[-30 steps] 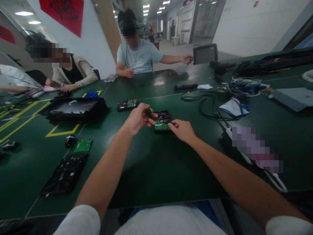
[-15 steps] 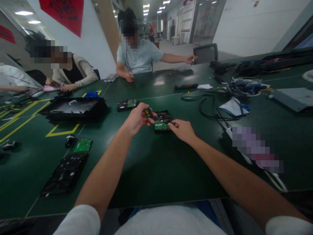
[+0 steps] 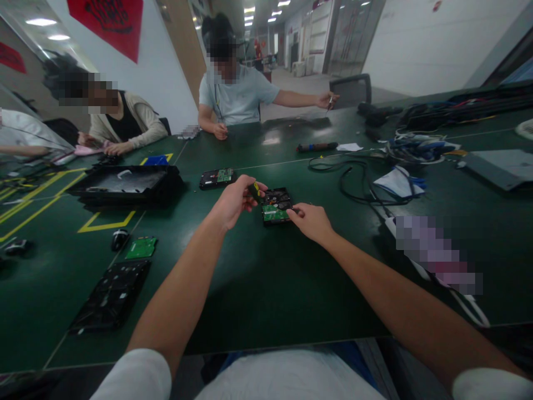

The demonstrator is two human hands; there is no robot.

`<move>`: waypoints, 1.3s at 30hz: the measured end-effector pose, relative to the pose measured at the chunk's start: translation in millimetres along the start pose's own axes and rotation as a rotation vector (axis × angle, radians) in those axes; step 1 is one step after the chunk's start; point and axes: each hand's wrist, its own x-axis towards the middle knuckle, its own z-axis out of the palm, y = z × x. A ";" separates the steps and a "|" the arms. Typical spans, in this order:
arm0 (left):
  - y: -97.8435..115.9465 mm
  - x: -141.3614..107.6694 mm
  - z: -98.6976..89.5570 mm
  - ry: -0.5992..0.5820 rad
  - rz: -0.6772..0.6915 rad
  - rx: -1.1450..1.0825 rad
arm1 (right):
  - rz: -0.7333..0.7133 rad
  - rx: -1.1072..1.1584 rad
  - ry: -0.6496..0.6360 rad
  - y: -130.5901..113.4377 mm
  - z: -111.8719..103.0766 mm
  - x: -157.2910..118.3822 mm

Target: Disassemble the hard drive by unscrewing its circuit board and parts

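A hard drive (image 3: 278, 198) lies on the green table with its green circuit board (image 3: 275, 213) facing up on the near half. My left hand (image 3: 238, 201) is closed around a short black-and-yellow handle, which looks like a screwdriver (image 3: 255, 192), at the drive's left side. The tool's tip is too small to make out. At the drive's right edge, my right hand (image 3: 308, 218) is closed, thumb and fingertips gripping the drive beside the board. Another hard drive (image 3: 216, 178) rests just beyond my left hand, apart from it.
To the left are a loose green circuit board (image 3: 141, 248), black drives (image 3: 110, 297) side by side, and a stack of black trays (image 3: 125, 186). Right of my hands lie a black cable (image 3: 347, 191), a power strip (image 3: 410, 255) and a grey metal box (image 3: 499, 166). Co-workers (image 3: 237, 94) sit opposite.
The handle in my left hand has turned and shifted slightly, with the fingers moving around it. My right hand and the hard drive stay in place.
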 end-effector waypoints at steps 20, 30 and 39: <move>-9.1 7.5 2.6 0.055 0.223 -0.092 | -0.004 -0.014 0.023 4.7 5.1 2.4; -11.9 6.2 6.9 -0.006 0.248 -0.269 | -0.017 -0.020 0.029 5.7 5.8 2.3; -26.5 14.9 15.8 0.015 0.366 -0.387 | -0.027 -0.013 0.040 6.9 6.3 2.2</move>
